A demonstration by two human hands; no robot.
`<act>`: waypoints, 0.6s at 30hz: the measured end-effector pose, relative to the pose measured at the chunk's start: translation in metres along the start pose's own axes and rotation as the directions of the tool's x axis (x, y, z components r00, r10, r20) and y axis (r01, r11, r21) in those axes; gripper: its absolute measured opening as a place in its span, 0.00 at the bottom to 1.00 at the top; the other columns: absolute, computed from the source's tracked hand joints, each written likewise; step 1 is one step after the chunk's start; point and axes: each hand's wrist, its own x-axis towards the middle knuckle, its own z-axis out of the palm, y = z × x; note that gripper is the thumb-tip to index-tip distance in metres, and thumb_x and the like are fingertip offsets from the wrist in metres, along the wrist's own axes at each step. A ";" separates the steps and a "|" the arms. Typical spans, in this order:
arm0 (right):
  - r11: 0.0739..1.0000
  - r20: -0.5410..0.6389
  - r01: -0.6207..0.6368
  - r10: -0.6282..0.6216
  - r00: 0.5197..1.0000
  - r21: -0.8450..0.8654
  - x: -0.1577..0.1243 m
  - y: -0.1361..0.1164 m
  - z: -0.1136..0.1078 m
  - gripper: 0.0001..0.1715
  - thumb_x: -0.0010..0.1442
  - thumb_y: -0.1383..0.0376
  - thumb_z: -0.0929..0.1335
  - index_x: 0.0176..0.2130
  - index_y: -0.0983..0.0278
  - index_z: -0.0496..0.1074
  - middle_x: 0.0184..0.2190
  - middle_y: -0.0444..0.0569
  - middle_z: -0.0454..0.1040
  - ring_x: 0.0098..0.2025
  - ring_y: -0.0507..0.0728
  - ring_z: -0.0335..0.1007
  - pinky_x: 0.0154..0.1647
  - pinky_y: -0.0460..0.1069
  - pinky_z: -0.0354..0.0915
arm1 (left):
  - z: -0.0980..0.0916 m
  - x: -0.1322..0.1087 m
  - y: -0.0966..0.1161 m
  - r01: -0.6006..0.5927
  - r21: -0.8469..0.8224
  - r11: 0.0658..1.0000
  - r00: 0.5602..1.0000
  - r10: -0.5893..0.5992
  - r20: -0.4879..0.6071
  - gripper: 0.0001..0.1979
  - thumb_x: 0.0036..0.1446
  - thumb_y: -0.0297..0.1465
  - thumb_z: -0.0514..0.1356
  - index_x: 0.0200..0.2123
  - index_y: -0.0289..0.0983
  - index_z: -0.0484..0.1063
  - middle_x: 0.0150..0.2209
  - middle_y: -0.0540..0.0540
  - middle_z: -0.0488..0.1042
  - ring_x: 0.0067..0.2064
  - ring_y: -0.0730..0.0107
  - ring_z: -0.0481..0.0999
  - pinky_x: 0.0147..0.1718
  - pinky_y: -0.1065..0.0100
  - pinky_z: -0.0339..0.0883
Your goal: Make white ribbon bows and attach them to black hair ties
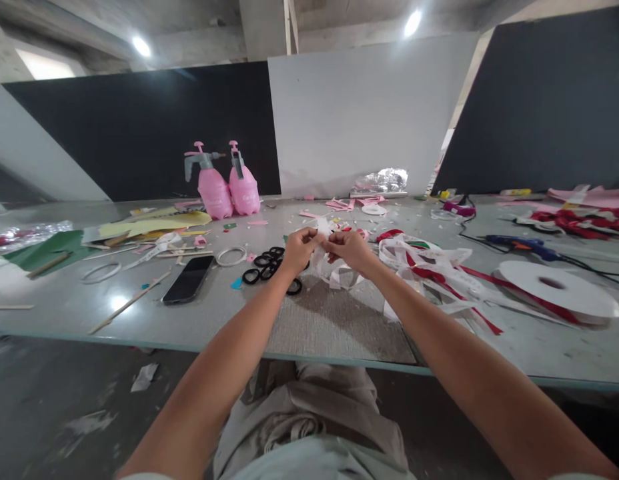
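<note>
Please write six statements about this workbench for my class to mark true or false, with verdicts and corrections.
1. The left hand and right hand both hold white material. True.
2. Two pink spray bottles stand toward the table's back. True.
3. One of the spray bottles lies on its side. False: both stand upright.
4. A phone lies left of some black rings. True.
5. The phone's screen is brightly lit. False: it is dark.
6. The large white spool is left of the phone. False: it lies to the right of both hands.

White, slightly sheer ribbon [323,228], seemingly bunched, is pinched between the left hand [300,249] and right hand [353,251].
</note>
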 end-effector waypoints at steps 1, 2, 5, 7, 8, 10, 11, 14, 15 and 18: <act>1.000 0.007 0.007 -0.007 1.000 -0.008 -0.001 -0.002 -0.001 0.24 0.45 0.49 0.74 0.22 0.66 0.68 0.17 0.41 0.65 0.20 0.48 0.65 0.23 0.45 0.68 | 0.000 0.001 0.000 0.011 0.003 1.000 1.000 -0.011 -0.019 0.17 0.52 0.44 0.61 0.26 0.34 0.71 0.23 0.52 0.68 0.25 0.77 0.63 0.27 0.72 0.57; 1.000 0.018 0.010 -0.010 1.000 -0.013 -0.001 -0.003 -0.001 0.23 0.45 0.50 0.74 0.22 0.66 0.68 0.17 0.41 0.65 0.20 0.48 0.65 0.24 0.45 0.68 | -0.001 0.002 0.000 0.023 0.005 1.000 0.999 -0.023 -0.042 0.17 0.52 0.44 0.61 0.26 0.34 0.71 0.22 0.52 0.67 0.25 0.77 0.63 0.26 0.73 0.57; 1.000 0.075 -0.003 0.004 0.997 -0.021 -0.004 -0.005 0.000 0.22 0.45 0.52 0.74 0.22 0.65 0.67 0.16 0.41 0.66 0.19 0.48 0.65 0.24 0.45 0.67 | -0.006 0.007 -0.002 0.037 -0.031 0.999 0.987 -0.042 -0.152 0.18 0.52 0.44 0.61 0.26 0.34 0.71 0.22 0.51 0.67 0.23 0.78 0.61 0.25 0.73 0.57; 1.000 0.122 -0.017 0.020 0.992 -0.024 -0.005 -0.005 0.002 0.21 0.46 0.53 0.74 0.22 0.65 0.67 0.16 0.41 0.67 0.18 0.48 0.65 0.23 0.45 0.67 | -0.011 0.010 -0.003 0.045 -0.097 0.994 0.970 -0.066 -0.234 0.18 0.52 0.45 0.61 0.27 0.34 0.72 0.25 0.50 0.69 0.23 0.79 0.61 0.24 0.74 0.57; 1.000 0.133 -0.018 0.021 0.991 -0.024 -0.005 -0.004 0.003 0.21 0.46 0.53 0.74 0.22 0.65 0.67 0.17 0.42 0.68 0.18 0.48 0.65 0.22 0.44 0.66 | -0.013 0.011 -0.004 0.059 -0.133 0.989 0.962 -0.092 -0.257 0.19 0.52 0.46 0.60 0.27 0.34 0.71 0.26 0.49 0.70 0.23 0.79 0.62 0.23 0.74 0.57; 1.000 0.107 -0.013 0.015 0.994 -0.019 -0.004 -0.002 0.005 0.21 0.47 0.52 0.73 0.22 0.65 0.67 0.18 0.44 0.70 0.18 0.48 0.64 0.20 0.44 0.65 | -0.015 0.010 -0.004 0.128 -0.201 0.971 0.961 -0.172 -0.217 0.22 0.53 0.50 0.57 0.27 0.35 0.70 0.26 0.48 0.70 0.22 0.79 0.63 0.23 0.74 0.58; 1.000 0.071 -0.010 0.011 0.997 -0.015 -0.004 -0.001 0.005 0.21 0.48 0.51 0.72 0.22 0.65 0.67 0.18 0.44 0.70 0.18 0.47 0.64 0.19 0.43 0.65 | -0.015 0.009 -0.004 0.177 -0.223 0.959 0.967 -0.212 -0.143 0.24 0.54 0.52 0.55 0.26 0.35 0.70 0.25 0.48 0.70 0.22 0.78 0.64 0.23 0.73 0.59; 1.000 -0.056 -0.004 0.004 0.998 0.000 0.000 0.002 0.002 0.22 0.50 0.50 0.70 0.22 0.65 0.67 0.20 0.46 0.71 0.18 0.48 0.64 0.18 0.43 0.65 | -0.010 0.006 -0.002 0.269 -0.189 0.944 0.957 -0.240 0.161 0.24 0.52 0.53 0.57 0.27 0.34 0.70 0.25 0.48 0.70 0.23 0.76 0.66 0.24 0.72 0.61; 1.000 -0.095 0.000 0.001 0.995 0.008 0.001 0.002 0.001 0.22 0.51 0.50 0.70 0.22 0.65 0.67 0.20 0.46 0.72 0.18 0.48 0.63 0.18 0.44 0.65 | -0.008 0.005 -0.002 0.257 -0.155 0.954 0.950 -0.220 0.220 0.23 0.50 0.51 0.60 0.27 0.34 0.69 0.24 0.49 0.69 0.23 0.76 0.66 0.24 0.72 0.62; 0.999 -0.197 0.024 -0.016 0.980 0.039 0.003 0.004 -0.002 0.22 0.51 0.49 0.69 0.23 0.65 0.67 0.20 0.45 0.70 0.18 0.48 0.62 0.17 0.44 0.64 | -0.004 0.005 -0.001 0.178 -0.080 0.981 0.955 -0.153 0.256 0.20 0.46 0.47 0.65 0.25 0.35 0.68 0.22 0.51 0.67 0.24 0.76 0.66 0.26 0.72 0.62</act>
